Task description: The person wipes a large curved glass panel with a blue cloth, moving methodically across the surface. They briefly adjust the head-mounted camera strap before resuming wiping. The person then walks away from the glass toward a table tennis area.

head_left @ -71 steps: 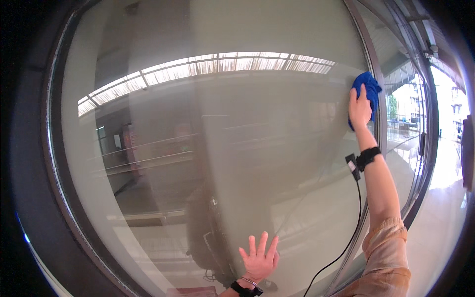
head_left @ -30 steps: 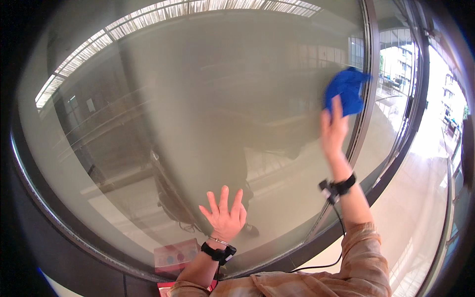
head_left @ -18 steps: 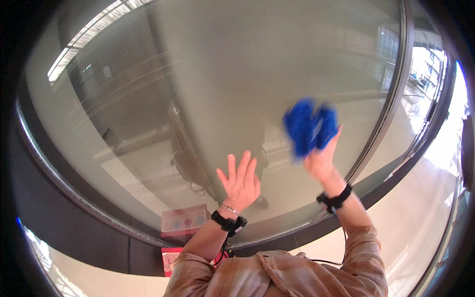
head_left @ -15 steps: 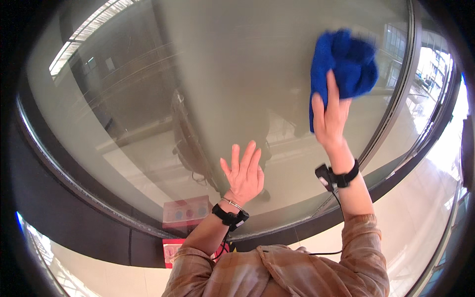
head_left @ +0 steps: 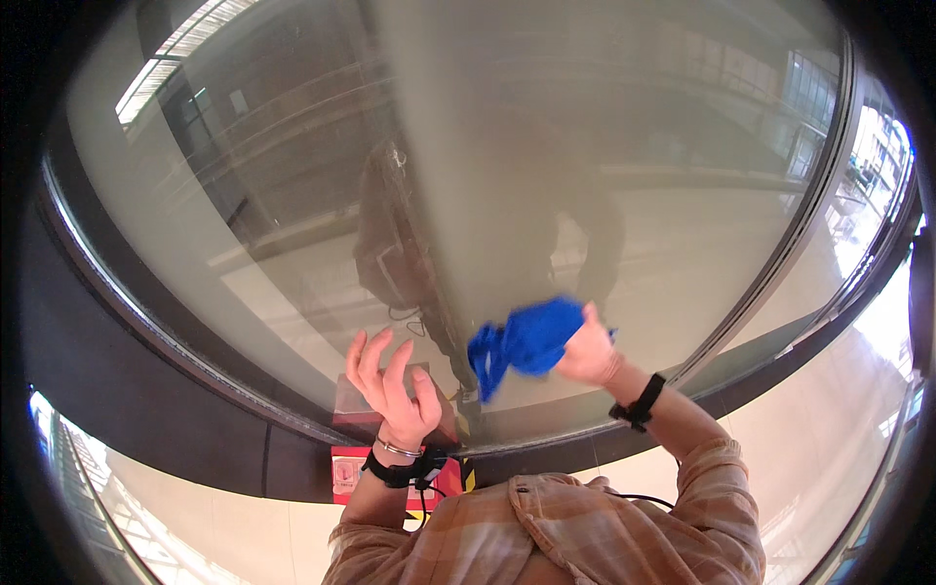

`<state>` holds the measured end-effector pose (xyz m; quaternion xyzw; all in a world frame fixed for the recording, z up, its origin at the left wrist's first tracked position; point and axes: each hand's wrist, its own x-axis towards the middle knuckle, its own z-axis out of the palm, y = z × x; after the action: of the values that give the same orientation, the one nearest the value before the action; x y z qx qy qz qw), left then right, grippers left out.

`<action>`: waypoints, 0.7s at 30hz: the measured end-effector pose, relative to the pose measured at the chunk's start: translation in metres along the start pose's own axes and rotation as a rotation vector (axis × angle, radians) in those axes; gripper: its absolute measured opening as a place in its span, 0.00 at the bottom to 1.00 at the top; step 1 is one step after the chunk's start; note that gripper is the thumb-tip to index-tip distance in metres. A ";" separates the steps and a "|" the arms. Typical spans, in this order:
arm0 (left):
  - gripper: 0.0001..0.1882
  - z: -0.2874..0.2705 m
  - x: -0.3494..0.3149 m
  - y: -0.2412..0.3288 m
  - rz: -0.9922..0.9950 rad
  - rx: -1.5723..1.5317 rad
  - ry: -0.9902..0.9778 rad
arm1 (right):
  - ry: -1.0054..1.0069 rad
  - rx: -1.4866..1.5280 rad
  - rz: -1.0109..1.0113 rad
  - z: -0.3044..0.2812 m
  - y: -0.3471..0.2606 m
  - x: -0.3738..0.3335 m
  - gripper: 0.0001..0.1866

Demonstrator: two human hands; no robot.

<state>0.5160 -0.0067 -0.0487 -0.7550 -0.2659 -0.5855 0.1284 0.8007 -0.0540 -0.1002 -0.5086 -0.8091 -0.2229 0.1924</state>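
Note:
A bunched blue cloth [head_left: 534, 336], slightly smeared by motion, is gripped in my right hand [head_left: 591, 353] low in front of a large glass pane [head_left: 497, 156]. Its free end hangs toward the left. Whether the cloth presses on the glass or is just off it, I cannot tell. My left hand [head_left: 395, 392] is to the left of the cloth and holds nothing. Its fingers are apart and loosely curved, close to the pane's lower part. Dim reflections, a dark figure among them, show in the glass.
A dark frame [head_left: 185, 409] curves along the pane's left and lower edges. A metal upright [head_left: 780, 258] bounds it on the right, with a bright area beyond. Below my left wrist is a red box-like object [head_left: 345, 473] beside yellow-and-black striping [head_left: 468, 475]. Pale floor [head_left: 239, 522] lies below.
My right hand has swept the blue cloth from the upper right of the pane down and left. My left hand has shifted left and slightly down, its fingers now more curved.

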 end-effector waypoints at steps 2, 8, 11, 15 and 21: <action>0.15 0.000 0.000 0.001 0.002 0.019 -0.019 | 0.295 -0.140 0.167 -0.057 0.014 0.035 0.25; 0.14 0.008 0.001 0.015 0.083 -0.017 -0.048 | 0.875 -0.132 0.170 -0.110 0.026 0.092 0.23; 0.12 0.023 0.004 0.028 0.116 -0.065 -0.035 | 0.582 -0.069 0.110 -0.029 -0.006 0.056 0.20; 0.12 0.034 0.011 0.046 0.207 -0.112 -0.160 | 0.280 -0.220 -0.064 0.055 -0.017 -0.032 0.19; 0.14 0.067 0.004 0.065 0.274 -0.218 -0.249 | 0.634 -0.356 0.799 -0.003 0.057 -0.109 0.20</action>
<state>0.6071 -0.0259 -0.0561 -0.8600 -0.1099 -0.4900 0.0903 0.8973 -0.1141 -0.1469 -0.7093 -0.4045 -0.4086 0.4078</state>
